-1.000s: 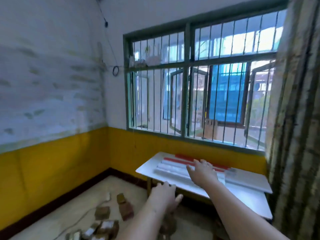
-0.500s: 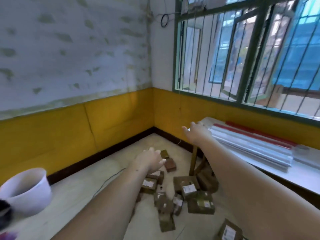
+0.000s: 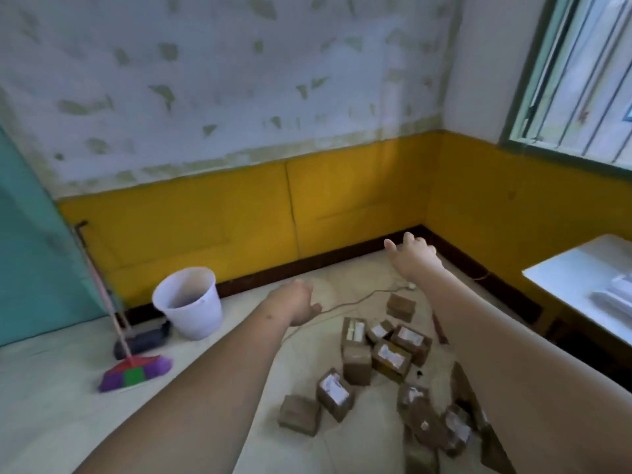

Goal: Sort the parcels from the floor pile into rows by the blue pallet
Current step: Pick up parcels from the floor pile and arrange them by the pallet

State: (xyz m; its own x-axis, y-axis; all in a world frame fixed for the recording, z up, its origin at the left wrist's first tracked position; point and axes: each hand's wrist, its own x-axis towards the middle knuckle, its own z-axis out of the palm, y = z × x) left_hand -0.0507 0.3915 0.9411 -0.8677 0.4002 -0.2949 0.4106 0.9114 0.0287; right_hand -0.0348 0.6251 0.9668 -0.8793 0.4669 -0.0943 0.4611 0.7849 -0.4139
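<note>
Both hands reach out over the floor and hold nothing: left hand [image 3: 297, 302] with fingers loosely relaxed, right hand [image 3: 412, 254] with fingers spread. Below them the parcels [image 3: 379, 364], brown boxes with white labels, lie scattered on the floor [image 3: 51, 388]. A white bucket [image 3: 187, 302] and a broom [image 3: 133, 369] stand at left by the yellow wall [image 3: 239, 213].

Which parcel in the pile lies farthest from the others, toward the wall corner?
The lone brown parcel beside the white plug, apart from the cluster; it shows no white label.
</note>
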